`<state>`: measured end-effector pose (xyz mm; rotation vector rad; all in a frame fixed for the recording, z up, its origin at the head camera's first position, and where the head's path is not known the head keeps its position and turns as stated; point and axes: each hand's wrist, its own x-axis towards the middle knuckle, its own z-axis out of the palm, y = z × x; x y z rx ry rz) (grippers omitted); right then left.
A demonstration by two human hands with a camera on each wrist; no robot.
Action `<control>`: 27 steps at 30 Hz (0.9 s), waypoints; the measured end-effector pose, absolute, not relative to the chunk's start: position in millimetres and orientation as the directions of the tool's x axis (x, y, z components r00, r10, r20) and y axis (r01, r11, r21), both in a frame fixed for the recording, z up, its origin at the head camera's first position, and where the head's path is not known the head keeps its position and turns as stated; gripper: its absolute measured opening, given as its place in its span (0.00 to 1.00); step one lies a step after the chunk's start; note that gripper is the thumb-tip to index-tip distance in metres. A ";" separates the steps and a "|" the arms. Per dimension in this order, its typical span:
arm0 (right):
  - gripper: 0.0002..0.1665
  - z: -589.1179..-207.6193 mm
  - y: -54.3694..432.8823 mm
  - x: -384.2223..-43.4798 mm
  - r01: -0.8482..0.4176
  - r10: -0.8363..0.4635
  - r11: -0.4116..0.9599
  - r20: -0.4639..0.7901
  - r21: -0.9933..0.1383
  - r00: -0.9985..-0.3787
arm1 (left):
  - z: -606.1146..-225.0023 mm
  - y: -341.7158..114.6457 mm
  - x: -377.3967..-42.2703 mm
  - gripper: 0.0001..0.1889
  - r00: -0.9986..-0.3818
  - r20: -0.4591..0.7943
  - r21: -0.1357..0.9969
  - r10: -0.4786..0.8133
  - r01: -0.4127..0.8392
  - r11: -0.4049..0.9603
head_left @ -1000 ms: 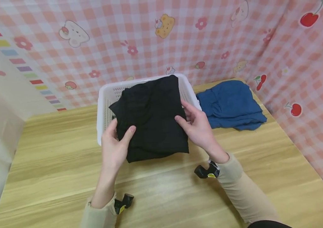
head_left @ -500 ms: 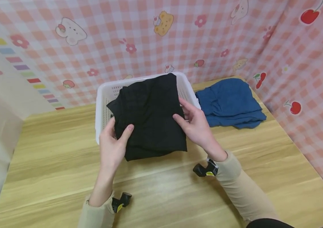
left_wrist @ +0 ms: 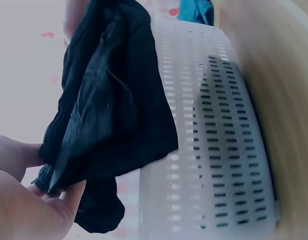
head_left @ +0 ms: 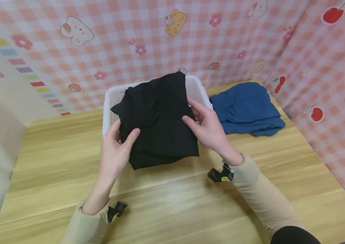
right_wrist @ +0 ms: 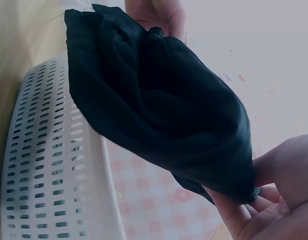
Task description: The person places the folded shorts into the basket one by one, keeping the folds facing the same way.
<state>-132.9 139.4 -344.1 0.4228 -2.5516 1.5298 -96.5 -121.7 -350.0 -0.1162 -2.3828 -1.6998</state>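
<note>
The black garment (head_left: 160,125) is held in the air between the two hands, folded into a loose, roughly square bundle. Its left edge is gripped by the left hand (head_left: 115,149), with the thumb laid on the upper face and the other fingers placed behind. Its right edge is pinched in the same manner by the right hand (head_left: 207,127). By the garment, most of the white basket (head_left: 107,105) is covered from above, and the near edge of the cloth is extended past the basket toward the person, over the worktop (head_left: 172,203). Whether the basket rim is touched by the cloth cannot be told.

In the head view, the blue garment (head_left: 245,108) is seen whole, folded on the worktop just to the right of the basket; in the left wrist view only a small piece of it is shown, at the top. The slotted outer wall of the basket, which is hidden in the head view, is shown clearly from both wrists. In the right wrist view, something bluish can be seen through several slots, but it is too unclear to be named. There, the fingers behind the cloth are also partly revealed.
</note>
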 end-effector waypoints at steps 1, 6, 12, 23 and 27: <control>0.35 -342.2 139.4 -134.0 -0.313 -0.177 0.449 0.260 -0.837 -0.949 | -348.2 -123.0 -96.8 0.19 -0.976 0.212 0.922 -0.049 0.183 0.342; 0.36 -333.0 138.5 -142.7 -0.345 -0.227 0.459 0.267 -0.819 -0.937 | -339.2 -129.0 -100.9 0.19 -0.974 0.225 0.895 -0.006 0.204 0.396; 0.36 -320.5 135.4 -159.1 -0.356 -0.276 0.484 0.247 -0.799 -0.929 | -326.1 -137.0 -111.8 0.17 -0.964 0.265 0.847 0.012 0.239 0.475; 0.37 -300.9 120.8 -205.0 -0.289 -0.319 0.456 0.149 -0.842 -0.936 | -315.5 -152.4 -137.5 0.22 -0.975 0.221 0.885 -0.031 0.187 0.427; 0.38 -298.3 117.0 -215.0 -0.272 -0.304 0.543 0.116 -0.795 -0.946 | -316.2 -157.0 -145.8 0.24 -0.982 0.186 0.899 -0.042 0.153 0.410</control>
